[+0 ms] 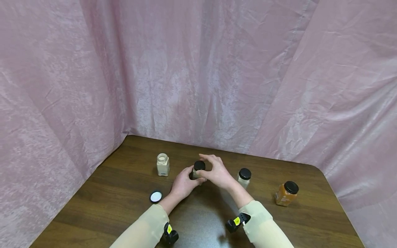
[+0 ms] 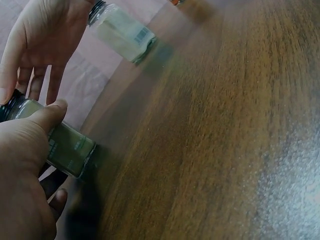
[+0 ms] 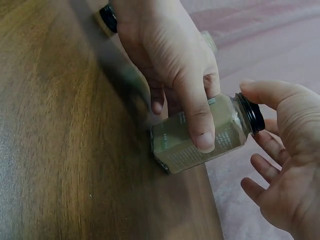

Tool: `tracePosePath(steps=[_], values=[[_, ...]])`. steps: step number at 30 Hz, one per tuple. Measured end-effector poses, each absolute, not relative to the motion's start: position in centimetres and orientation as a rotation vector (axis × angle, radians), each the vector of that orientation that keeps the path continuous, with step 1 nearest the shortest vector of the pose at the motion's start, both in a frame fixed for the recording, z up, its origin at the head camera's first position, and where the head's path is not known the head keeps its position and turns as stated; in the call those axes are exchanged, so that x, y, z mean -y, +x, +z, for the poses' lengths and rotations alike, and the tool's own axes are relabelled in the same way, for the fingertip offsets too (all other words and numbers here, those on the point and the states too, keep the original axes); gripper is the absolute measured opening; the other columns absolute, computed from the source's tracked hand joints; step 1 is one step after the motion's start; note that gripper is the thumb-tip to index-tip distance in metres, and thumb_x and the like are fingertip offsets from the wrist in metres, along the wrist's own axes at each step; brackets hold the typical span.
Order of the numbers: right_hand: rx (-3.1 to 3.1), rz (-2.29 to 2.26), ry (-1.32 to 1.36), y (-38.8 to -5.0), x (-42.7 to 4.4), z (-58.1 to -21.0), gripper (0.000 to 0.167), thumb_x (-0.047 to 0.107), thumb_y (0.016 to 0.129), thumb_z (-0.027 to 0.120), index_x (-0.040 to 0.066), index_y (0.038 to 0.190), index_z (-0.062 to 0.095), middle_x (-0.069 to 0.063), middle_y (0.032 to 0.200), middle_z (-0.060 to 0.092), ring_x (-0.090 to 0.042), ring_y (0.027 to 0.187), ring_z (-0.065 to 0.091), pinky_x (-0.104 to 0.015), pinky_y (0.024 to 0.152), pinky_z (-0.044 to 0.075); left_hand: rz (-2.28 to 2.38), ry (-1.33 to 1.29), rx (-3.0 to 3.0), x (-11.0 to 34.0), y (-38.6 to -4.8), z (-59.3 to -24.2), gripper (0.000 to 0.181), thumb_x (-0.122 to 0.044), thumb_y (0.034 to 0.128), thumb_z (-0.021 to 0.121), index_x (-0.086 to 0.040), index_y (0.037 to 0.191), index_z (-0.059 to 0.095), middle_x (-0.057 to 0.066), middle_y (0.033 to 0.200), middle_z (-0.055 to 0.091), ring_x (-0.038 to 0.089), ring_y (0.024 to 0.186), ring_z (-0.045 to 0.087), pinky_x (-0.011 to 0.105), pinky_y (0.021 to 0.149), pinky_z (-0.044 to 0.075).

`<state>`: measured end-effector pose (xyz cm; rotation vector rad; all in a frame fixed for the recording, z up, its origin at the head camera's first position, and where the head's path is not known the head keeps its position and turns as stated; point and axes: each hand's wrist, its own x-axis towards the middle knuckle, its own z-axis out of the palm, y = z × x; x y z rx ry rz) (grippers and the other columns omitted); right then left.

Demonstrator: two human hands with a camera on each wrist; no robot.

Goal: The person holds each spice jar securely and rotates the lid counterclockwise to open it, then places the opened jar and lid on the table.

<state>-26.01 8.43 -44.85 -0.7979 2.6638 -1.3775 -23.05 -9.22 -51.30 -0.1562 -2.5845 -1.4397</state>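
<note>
My left hand [image 1: 183, 184] grips a glass spice jar [image 3: 190, 137] round its body, the thumb lying across the printed label. Filled with a pale greenish-brown powder, the jar has its black lid [image 1: 199, 165] on and stands on the table. Around that lid my right hand [image 1: 217, 172] is spread, fingers arched apart; its thumb is at the lid's edge, and firm contact cannot be made out. Left of the hands stands an uncapped jar [image 1: 163, 166] of pale powder. A loose black lid [image 1: 155, 196] lies with its white inside up, near the left forearm.
A black-lidded jar [image 1: 244, 177] of pale contents stands just beyond the right forearm, partly hidden by it. Farther right is a jar of orange powder [image 1: 284, 196] with a black lid. Pink curtains [image 1: 198, 75] hang behind and beside the wooden table [image 1: 124, 172].
</note>
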Motion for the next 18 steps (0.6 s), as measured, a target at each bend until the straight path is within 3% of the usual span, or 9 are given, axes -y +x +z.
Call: tracePosePath(steps=[9,18], values=[[-2.800,-1.326,-0.694,-25.70,-8.38,-44.68,0.066,0.043,0.082,0.084,0.018,0.140,0.062,0.006,0.128,0.061,-0.018,0.127,0.040,-0.046,0.106,0.038,-1.463,-0.135,2.588,9.23,-22.92,-51.27,0.058,-0.049,0.0814,0.085,-0.019,0.128,0.069,0.005,0.119,0.068,0.027,0.111,0.064,0.051,0.093,0.050],[-2.930,-1.218,-0.696,-25.67,-8.19,-44.92,0.063,0.050,0.077,0.088,0.017,0.127,0.067,0.004,0.123,0.062,-0.020,0.119,0.043,-0.043,0.099,0.041,-1.433,-0.150,2.608,9.25,-23.04,-51.17,0.055,-0.048,0.0825,0.084,-0.019,0.127,0.070,0.005,0.115,0.068,0.026,0.107,0.064,0.051,0.092,0.050]])
